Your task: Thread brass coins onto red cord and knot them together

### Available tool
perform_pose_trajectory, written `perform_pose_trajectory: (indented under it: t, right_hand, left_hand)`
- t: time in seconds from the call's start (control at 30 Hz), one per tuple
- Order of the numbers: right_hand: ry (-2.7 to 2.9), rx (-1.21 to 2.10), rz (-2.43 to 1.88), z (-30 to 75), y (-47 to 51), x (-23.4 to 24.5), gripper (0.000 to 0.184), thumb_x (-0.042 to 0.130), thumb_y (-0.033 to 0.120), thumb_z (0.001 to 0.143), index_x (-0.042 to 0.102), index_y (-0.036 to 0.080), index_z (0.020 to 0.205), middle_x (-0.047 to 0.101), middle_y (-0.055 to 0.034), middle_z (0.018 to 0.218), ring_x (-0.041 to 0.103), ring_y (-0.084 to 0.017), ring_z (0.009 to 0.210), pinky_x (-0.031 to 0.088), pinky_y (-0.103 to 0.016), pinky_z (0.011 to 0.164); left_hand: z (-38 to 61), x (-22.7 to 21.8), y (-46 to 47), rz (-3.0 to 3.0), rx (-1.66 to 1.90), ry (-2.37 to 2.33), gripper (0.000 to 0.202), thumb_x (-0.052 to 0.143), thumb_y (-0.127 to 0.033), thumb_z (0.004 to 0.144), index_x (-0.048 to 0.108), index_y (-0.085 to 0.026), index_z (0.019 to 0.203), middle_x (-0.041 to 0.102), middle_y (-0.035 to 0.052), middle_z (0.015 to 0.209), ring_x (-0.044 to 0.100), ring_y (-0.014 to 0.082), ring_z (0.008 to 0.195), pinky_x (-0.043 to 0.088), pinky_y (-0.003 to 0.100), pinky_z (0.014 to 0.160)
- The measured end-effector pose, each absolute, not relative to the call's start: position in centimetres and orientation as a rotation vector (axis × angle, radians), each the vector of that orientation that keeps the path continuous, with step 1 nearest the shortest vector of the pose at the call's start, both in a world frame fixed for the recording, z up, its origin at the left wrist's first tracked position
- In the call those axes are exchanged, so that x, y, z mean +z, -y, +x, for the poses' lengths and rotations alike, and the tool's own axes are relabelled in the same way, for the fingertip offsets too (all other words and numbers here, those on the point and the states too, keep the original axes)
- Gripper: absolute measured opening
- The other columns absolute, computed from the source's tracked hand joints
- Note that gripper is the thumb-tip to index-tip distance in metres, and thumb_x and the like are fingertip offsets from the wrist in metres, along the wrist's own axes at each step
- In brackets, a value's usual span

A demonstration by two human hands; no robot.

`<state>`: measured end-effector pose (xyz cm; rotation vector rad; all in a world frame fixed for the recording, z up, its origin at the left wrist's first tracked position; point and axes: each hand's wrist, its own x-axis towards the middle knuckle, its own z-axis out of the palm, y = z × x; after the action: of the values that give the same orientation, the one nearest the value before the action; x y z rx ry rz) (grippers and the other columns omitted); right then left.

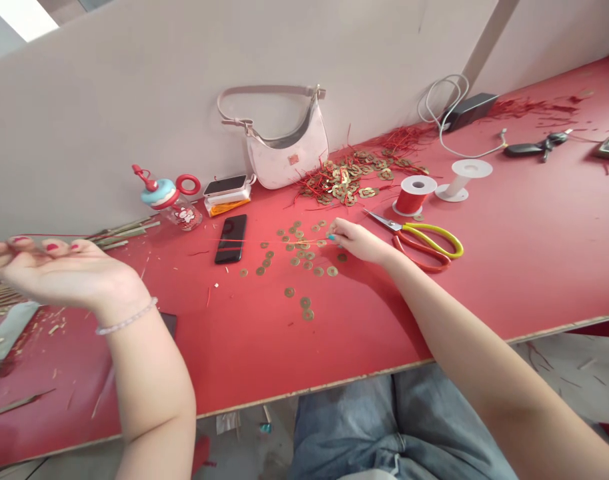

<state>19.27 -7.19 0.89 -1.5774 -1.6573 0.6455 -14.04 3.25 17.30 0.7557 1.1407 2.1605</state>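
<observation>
A thin red string (284, 241) runs across the table above the scattered coins, between my two hands. My right hand (351, 239) pinches its right end, fingers closed, just over the brass coins (309, 255) with square holes. Raised at the left edge, my left hand (59, 267) is turned palm up, with the string passing at its curled fingertips; part of this hand is cut off by the frame. Beside my right wrist lie open scissors (427, 243) with yellow and red handles. Behind them stands a spool of red string (415, 195).
A heap of coins tied with red string (347, 179) lies before a pale handbag (289, 153). Also on the red table (264, 353) are a black phone (231, 239), a drinking cup (179, 207), an empty spool (461, 180), a black box (469, 111) and keys (534, 148).
</observation>
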Motion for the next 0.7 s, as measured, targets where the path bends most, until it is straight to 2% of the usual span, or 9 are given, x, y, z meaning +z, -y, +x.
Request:
perform_pose_trajectory:
  t: [0.03, 0.1, 0.2, 0.33, 0.47, 0.6, 0.7]
  right_hand:
    - [1.63, 0.72, -1.556, 19.6, 7.3, 1.1, 0.007, 0.042, 0.024, 0.079, 0.04, 0.018, 0.076, 0.045, 0.0018, 0.067, 0.04, -0.009, 0.059, 0.034, -0.021, 0.056]
    - [1.577, 0.913, -1.518, 20.2, 7.6, 1.7, 0.012, 0.044, 0.029, 0.079, 0.043, 0.018, 0.08, 0.044, 0.0025, 0.066, 0.038, -0.008, 0.056, 0.033, -0.021, 0.054]
    - [1.529, 1.137, -1.469, 20.8, 8.3, 2.9, 0.024, 0.047, 0.039, 0.078, 0.05, 0.017, 0.088, 0.047, 0.0015, 0.071, 0.039, -0.007, 0.055, 0.033, -0.021, 0.052]
    - [1.493, 1.306, -1.441, 21.2, 9.2, 4.3, 0.034, 0.056, 0.045, 0.074, 0.058, 0.015, 0.09, 0.054, -0.0017, 0.075, 0.043, -0.008, 0.06, 0.034, -0.021, 0.054]
    - [1.482, 1.488, -1.426, 21.6, 9.6, 4.6, 0.031, 0.061, 0.043, 0.071, 0.062, 0.014, 0.081, 0.055, -0.0009, 0.068, 0.042, -0.007, 0.058, 0.033, -0.02, 0.052]
    - [1.422, 1.6, -1.295, 22.2, 9.6, 4.1, 0.026, 0.063, 0.039, 0.071, 0.062, 0.013, 0.078, 0.047, 0.0035, 0.056, 0.034, -0.004, 0.05, 0.027, -0.019, 0.047]
    - [1.344, 1.639, -1.153, 22.6, 9.6, 3.7, 0.027, 0.065, 0.038, 0.071, 0.059, 0.013, 0.074, 0.046, 0.004, 0.056, 0.03, -0.002, 0.047, 0.023, -0.019, 0.044]
  left_hand:
    - [-14.5, 16.9, -3.9, 0.843, 2.26, -0.941, 0.01, 0.023, -0.026, 0.084, 0.031, -0.02, 0.085, 0.03, -0.0042, 0.079, 0.022, 0.0018, 0.046, 0.018, 0.007, 0.042]
    - [-15.5, 15.9, -5.1, 0.817, 2.282, -0.74, 0.007, 0.025, -0.019, 0.083, 0.032, -0.018, 0.085, 0.029, -0.0047, 0.075, 0.022, 0.0022, 0.044, 0.018, 0.01, 0.041]
    - [-16.4, 14.6, -6.6, 0.647, 2.232, -0.692, 0.017, 0.03, -0.012, 0.078, 0.036, -0.017, 0.092, 0.031, -0.0061, 0.072, 0.026, 0.0015, 0.043, 0.019, 0.013, 0.042]
    - [-17.0, 13.3, -8.1, 0.524, 2.18, -0.738, 0.02, 0.034, -0.007, 0.073, 0.039, -0.016, 0.09, 0.031, -0.0076, 0.068, 0.029, 0.0008, 0.043, 0.019, 0.015, 0.044]
    - [-17.3, 12.2, -9.4, 0.539, 2.184, -0.77, 0.02, 0.034, -0.005, 0.07, 0.039, -0.015, 0.087, 0.031, -0.0077, 0.066, 0.032, 0.0015, 0.044, 0.018, 0.016, 0.044]
    - [-17.3, 11.7, -9.9, 0.489, 2.141, -0.819, 0.021, 0.035, -0.005, 0.07, 0.04, -0.016, 0.087, 0.033, -0.0082, 0.066, 0.031, 0.001, 0.043, 0.018, 0.016, 0.044]
    - [-16.9, 11.6, -9.7, 0.492, 2.121, -0.843, 0.022, 0.035, -0.004, 0.068, 0.039, -0.016, 0.086, 0.031, -0.0083, 0.066, 0.031, 0.0007, 0.044, 0.018, 0.016, 0.045]
